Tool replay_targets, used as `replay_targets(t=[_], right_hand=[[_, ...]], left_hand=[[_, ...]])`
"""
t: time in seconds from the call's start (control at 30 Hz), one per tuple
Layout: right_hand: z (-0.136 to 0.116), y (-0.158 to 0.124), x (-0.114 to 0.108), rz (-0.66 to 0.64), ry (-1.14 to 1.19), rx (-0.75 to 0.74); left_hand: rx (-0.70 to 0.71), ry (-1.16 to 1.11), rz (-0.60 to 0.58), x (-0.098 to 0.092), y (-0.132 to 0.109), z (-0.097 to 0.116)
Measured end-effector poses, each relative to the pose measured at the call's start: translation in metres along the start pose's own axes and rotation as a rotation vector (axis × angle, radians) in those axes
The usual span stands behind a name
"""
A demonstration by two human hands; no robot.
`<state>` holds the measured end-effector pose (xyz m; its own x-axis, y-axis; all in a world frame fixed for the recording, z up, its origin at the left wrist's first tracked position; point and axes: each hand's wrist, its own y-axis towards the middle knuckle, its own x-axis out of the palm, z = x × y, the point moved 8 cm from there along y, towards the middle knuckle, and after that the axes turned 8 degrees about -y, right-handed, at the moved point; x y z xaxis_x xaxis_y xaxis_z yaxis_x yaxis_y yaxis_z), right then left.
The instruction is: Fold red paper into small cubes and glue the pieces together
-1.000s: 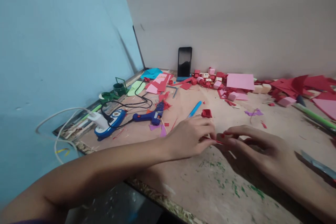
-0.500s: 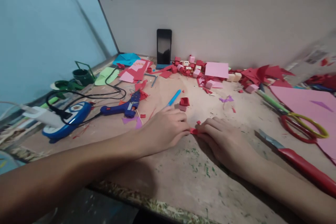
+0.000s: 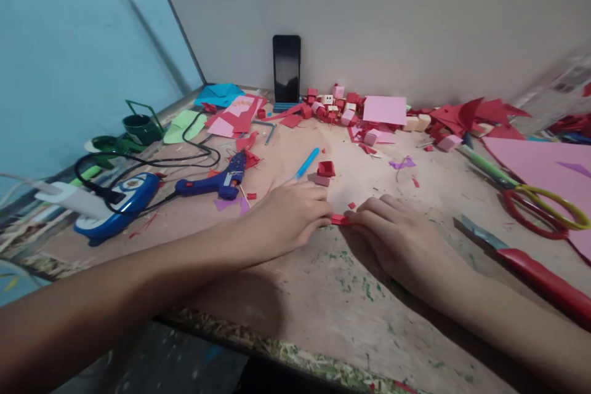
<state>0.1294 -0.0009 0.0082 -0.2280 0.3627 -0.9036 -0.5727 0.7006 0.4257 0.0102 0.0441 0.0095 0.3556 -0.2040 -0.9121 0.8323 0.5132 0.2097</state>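
Pinching a small red strip [image 3: 339, 220] at its two ends, the fingers of the left hand [image 3: 298, 212] and of the right hand [image 3: 397, 231] are low at the surface [image 3: 323, 301]. Behind the strip lies a red scrap [image 3: 351, 205]; farther back is a red box [image 3: 325, 168].

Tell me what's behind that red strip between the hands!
Behind the red strip lies a small red scrap; farther back, a little red box. Anything the left hand and right hand cover can't be seen.
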Motion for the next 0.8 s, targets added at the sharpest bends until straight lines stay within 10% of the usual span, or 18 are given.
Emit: replay_targets(t=[0.8], right_hand=[[-0.007, 0.002, 0.002, 0.089, 0.160, -0.031]], left_hand=[[-0.098, -0.121, 0.098, -0.003, 0.000, -0.012]])
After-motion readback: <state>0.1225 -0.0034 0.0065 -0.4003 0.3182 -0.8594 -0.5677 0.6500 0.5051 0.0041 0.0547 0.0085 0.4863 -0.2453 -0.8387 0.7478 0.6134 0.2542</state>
